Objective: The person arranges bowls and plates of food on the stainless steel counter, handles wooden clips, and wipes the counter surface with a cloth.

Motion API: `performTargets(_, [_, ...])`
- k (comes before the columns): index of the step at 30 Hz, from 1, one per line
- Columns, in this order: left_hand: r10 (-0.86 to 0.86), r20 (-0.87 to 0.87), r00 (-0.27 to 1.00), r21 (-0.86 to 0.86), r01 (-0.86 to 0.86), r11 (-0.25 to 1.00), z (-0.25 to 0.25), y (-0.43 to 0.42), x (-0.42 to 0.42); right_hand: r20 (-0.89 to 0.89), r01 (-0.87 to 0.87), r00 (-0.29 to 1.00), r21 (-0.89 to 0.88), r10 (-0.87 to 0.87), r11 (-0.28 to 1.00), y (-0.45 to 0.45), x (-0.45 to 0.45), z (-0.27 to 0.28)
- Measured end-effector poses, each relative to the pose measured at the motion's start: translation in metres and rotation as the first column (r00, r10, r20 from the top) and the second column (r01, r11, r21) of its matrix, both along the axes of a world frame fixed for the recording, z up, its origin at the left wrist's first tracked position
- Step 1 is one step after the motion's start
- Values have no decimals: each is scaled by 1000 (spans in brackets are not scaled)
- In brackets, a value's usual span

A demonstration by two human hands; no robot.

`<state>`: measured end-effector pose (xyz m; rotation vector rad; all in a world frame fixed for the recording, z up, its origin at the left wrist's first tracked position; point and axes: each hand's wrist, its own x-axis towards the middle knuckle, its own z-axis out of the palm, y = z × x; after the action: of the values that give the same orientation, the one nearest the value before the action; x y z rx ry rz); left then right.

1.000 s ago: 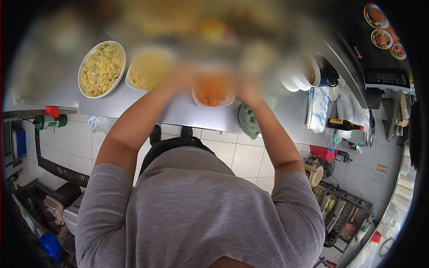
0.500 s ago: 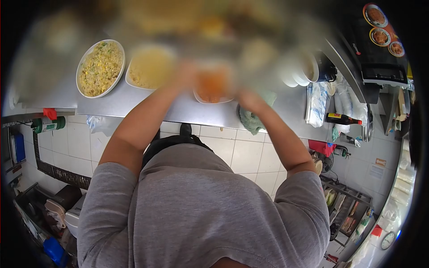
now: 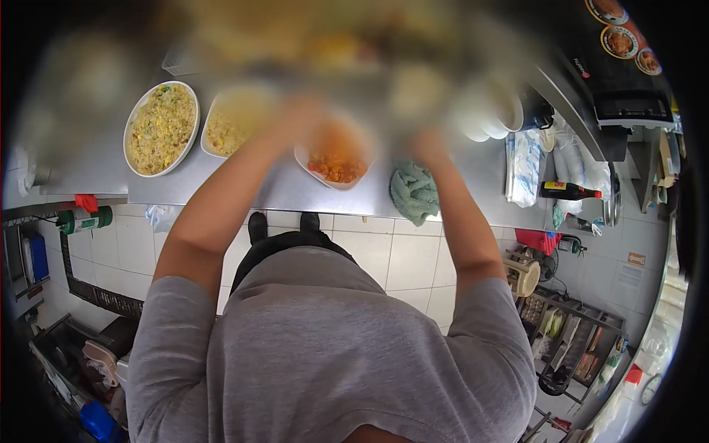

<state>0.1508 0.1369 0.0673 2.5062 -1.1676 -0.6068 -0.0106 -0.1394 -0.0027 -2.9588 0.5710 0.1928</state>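
My left hand (image 3: 306, 114) reaches over the counter beside a white bowl of red-orange food in sauce (image 3: 334, 167); blur hides its fingers. My right hand (image 3: 428, 145) is above and just right of a crumpled green cloth (image 3: 414, 193), its fingers smeared too. Whether either hand holds anything cannot be made out. Left of my left forearm stands a white dish of yellowish rice (image 3: 225, 133), partly blurred. Farther left is an oval white plate of fried rice with egg and green bits (image 3: 161, 129).
The steel counter (image 3: 273, 193) runs across in front of me. White bowls (image 3: 484, 122), plastic bags (image 3: 523, 168) and a dark bottle lying on its side (image 3: 570, 191) are at the right. A black appliance (image 3: 628, 96) stands beyond. The top of the view is heavily blurred.
The bowl of red-orange food sits slightly left and lower in view and shows more clearly. My right hand has moved up and right, uncovering more of the green cloth.
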Motion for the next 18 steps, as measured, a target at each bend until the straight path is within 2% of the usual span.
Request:
performTargets(2, [21, -161, 987, -131, -43, 990, -45, -21, 18, -12, 18, 1000, -42, -18, 999, 12, 16, -6])
performTargets(4, [-14, -119, 993, -157, -5, 988, -70, -26, 28, 140, -156, 977, -29, 159, 987, 27, 27, 8])
performTargets(5, [-62, -83, 995, -180, 47, 983, -73, -25, 28, 137, -162, 977, -27, 164, 986, 36, 32, 15])
performTargets(7, [-42, -149, 988, -158, 18, 987, -69, -21, 30, 269, -189, 958, 321, 102, 928, 52, 38, 29])
performTargets(8, [-23, -210, 977, -134, -5, 991, -65, -21, 29, 264, -182, 960, 323, 96, 929, 61, 40, 36])
performTargets(10, [-26, -206, 978, -120, 1, 993, -61, -19, 27, 398, -435, 861, 250, 318, 865, 76, 44, 45])
performTargets(12, [-20, -194, 981, -104, 0, 995, -58, -15, 26, 367, -482, 846, 215, 387, 849, 76, 44, 30])
performTargets(14, [-11, -150, 989, -166, -14, 986, -60, -13, 22, 284, -516, 853, 339, 437, 787, 71, 43, 20])
performTargets(15, [-8, -151, 988, -166, -17, 986, -61, -11, 20, 283, -518, 853, 340, 439, 785, 68, 39, 15])
performTargets(18, [7, -104, 995, -175, -26, 984, -47, -6, 11, 224, -492, 867, 246, 445, 835, 77, 22, 31])
